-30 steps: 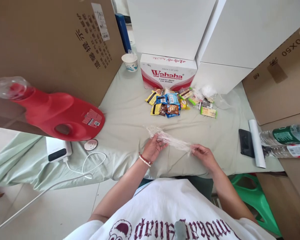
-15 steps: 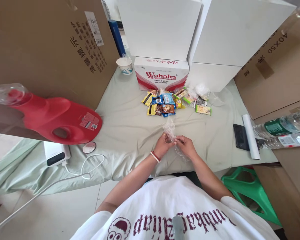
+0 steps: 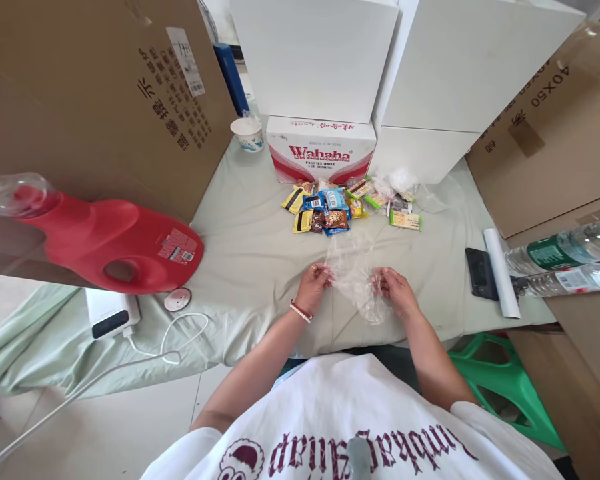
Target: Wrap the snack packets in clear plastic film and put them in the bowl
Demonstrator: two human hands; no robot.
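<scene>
Nearest, bottom centre: the white printed T-shirt (image 3: 350,393) sits right at the front edge of the pale green wrinkled cloth (image 3: 250,260), so pulling elbows back has little slack. Just past that, centre of frame, left hand (image 3: 312,287) and right hand (image 3: 396,291) stand apart, each pinching one side of a transparent, crumpled thin plastic film (image 3: 351,272) spread between them. Main risk, I'd say: film tears or slips if the pull is uneven; it could also cling to itself or the fingers (hard to see against the cloth, so an edge is easily lost). Sideways there's decent room: cloth runs left to the red plastic handled jug (image 3: 125,243) and right to the black flat slab (image 3: 481,273) beside a white paper-like roll (image 3: 501,273). Forward is tighter: film's top reaches near the pile of small multicoloured wrapped packets (image 3: 325,210), upper centre, so a forward sweep might scatter it. Beyond, the red-and-white cardboard carton (image 3: 323,157) is a hard stop.
</scene>
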